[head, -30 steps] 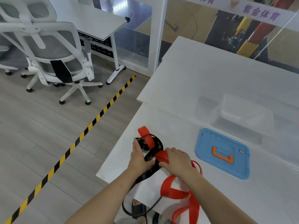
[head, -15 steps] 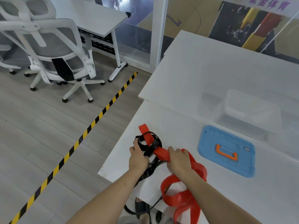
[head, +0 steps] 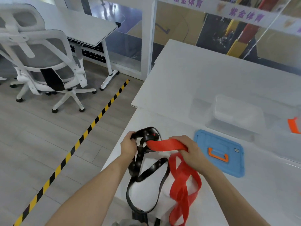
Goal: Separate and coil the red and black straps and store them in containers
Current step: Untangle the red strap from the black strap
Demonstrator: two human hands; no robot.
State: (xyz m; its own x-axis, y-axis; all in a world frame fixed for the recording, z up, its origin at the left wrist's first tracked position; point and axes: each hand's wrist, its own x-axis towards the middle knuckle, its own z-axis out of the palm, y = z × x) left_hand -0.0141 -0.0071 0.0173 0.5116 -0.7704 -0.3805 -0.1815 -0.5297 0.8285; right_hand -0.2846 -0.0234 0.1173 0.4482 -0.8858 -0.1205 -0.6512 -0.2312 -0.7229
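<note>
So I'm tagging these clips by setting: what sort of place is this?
Probably an office-style workroom beside a sports hall: white tables, a mesh office chair, and a glass partition looking onto what seems a court floor.

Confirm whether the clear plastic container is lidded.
Unlidded: the blue lid with orange handle lies flat on the white table beside the clear plastic container.

Bare left hand (head: 128,146), bare right hand (head: 191,151); forearms (head: 91,191) uncovered to frame edge.
</note>
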